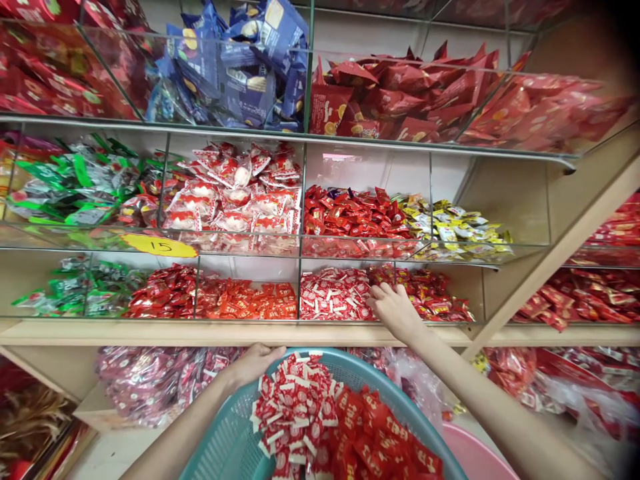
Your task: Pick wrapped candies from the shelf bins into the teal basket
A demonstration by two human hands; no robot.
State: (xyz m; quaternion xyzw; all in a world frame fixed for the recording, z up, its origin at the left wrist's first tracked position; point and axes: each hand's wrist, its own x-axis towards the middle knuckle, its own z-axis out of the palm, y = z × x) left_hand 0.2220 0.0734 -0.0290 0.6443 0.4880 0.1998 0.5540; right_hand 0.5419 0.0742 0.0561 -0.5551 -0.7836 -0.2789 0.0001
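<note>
My left hand (257,363) is closed on the far rim of a teal plastic basket (227,433). In the basket lie two heaps: small red-and-white wrapped candies (295,407) on the left and plain red packets with gold lettering (380,440) on the right. My right hand (395,312) reaches to the lowest shelf, by the right edge of a compartment of red-and-white wrapped candies (335,293). Its fingers are curled, and whatever is in them is hidden. Just beyond it are dark red and yellow packets (435,293).
Clear dividers and glass fronts edge the shelves. Above sit red packets (355,213), yellow-white packets (460,223) and blue bags (245,67). A yellow tag (159,245) reads 15. A pink tub (475,453) stands below right, and a wooden upright (555,260) slants at the right.
</note>
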